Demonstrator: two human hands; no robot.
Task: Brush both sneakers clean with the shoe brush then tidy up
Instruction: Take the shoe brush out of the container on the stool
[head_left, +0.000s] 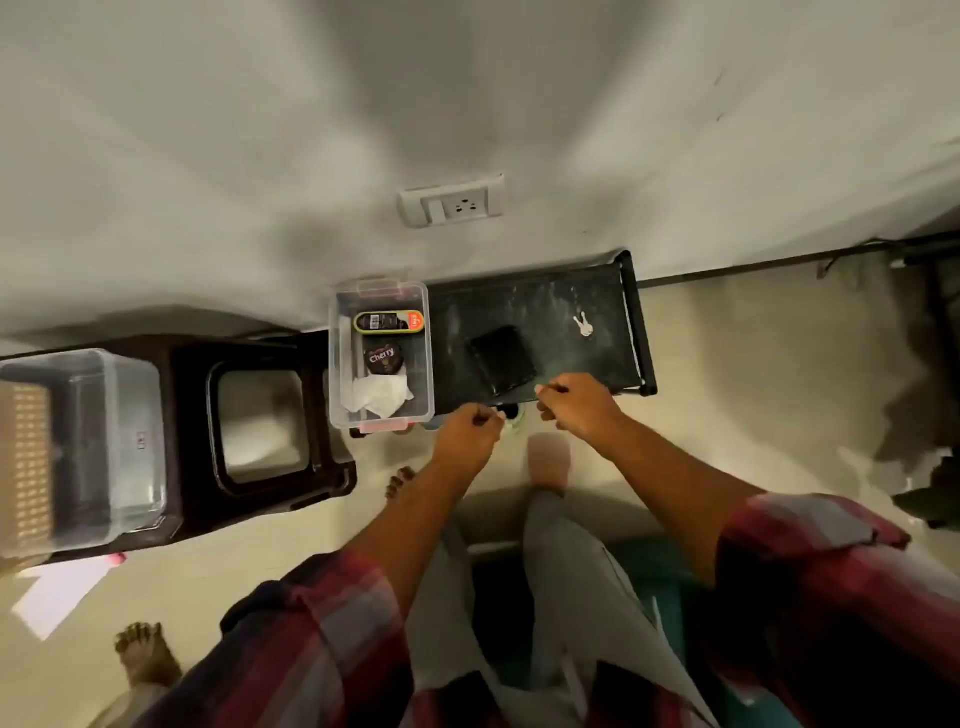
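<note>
Landmark: the black rack (571, 301), its back against the wall, its top dusty.
Left hand: my left hand (470, 428) is at the rack's front edge, near its left half, with the fingers curled in tight. I cannot tell whether they hold anything.
Right hand: my right hand (576, 408) is over the rack's front edge near the middle, fingers also curled in. I cannot tell whether it grips anything either.
Sneaker: just below the rack's front edge, between my two hands, a pale green-white rim shows round a dark opening. I take it for a sneaker (513, 418), though only that little part is in view. My left hand is right beside it.
Clear box (422, 374): stands open on the rack's left end and holds three things.
In the box: a shoe-shine sponge (389, 321) at the wall end, a round Cherry tin (383, 357) in the middle, and a crumpled white tissue (379, 393) at the front end.
Rack top: a flat black square thing (503, 359) lies near the front edge, just behind my right hand. Some keys (583, 325) lie toward the right end.
Left of the rack: a dark brown stool (192, 415) carrying a large clear tub (104, 441).
Above the rack: a white wall socket (452, 201).
In front of the rack: my bare feet on the pale floor.
</note>
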